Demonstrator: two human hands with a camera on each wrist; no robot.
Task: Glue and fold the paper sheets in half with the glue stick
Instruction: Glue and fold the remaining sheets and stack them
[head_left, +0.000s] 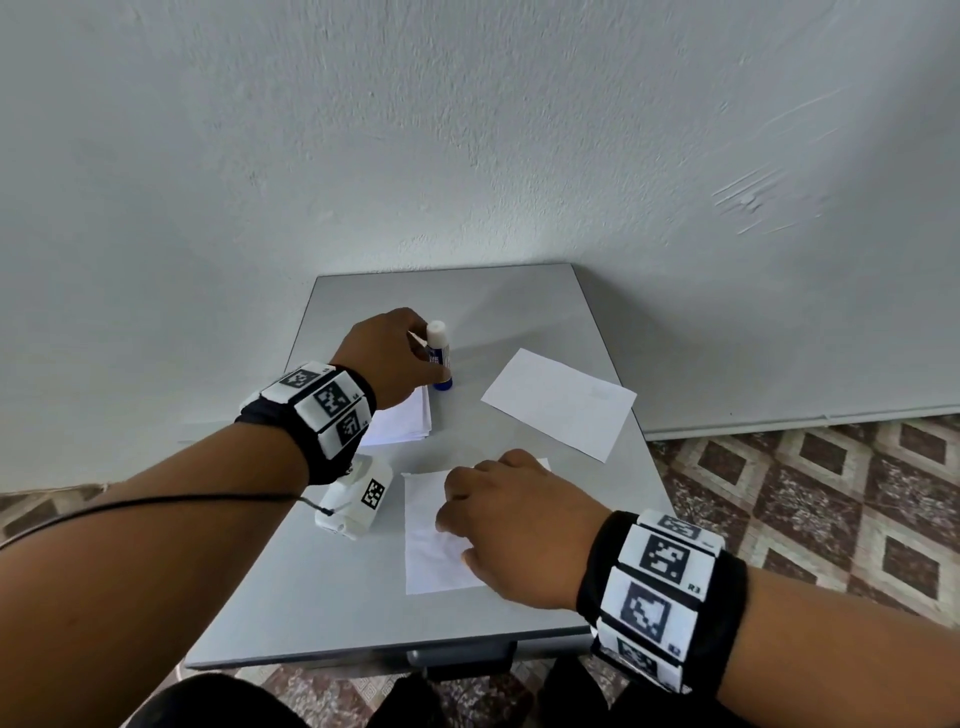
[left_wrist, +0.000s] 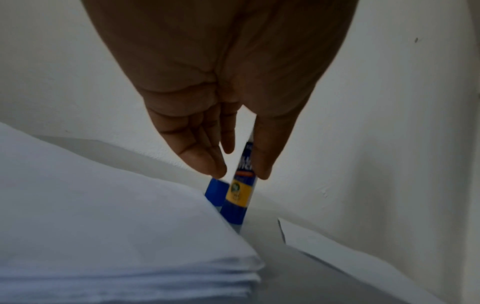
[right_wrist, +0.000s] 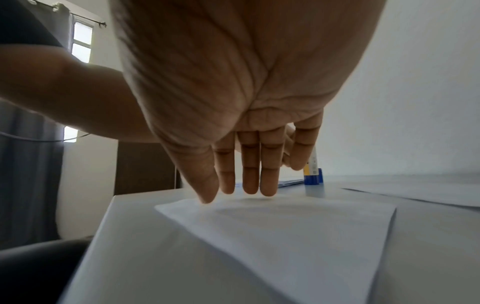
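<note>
Two hands at work: left hand (head_left: 387, 353) pinching upright glue stick (head_left: 439, 358) beside paper stack (head_left: 402, 423), seemingly uncapped; right hand (head_left: 511, 525), fingers straight, pinning folded sheet (head_left: 434, 540) on table (head_left: 322, 587), likely setting glue.

Smooth, faintly glossy grey table (head_left: 332, 597), matt white paper sheets (head_left: 563, 402), rough plastered wall (head_left: 467, 130).
</note>
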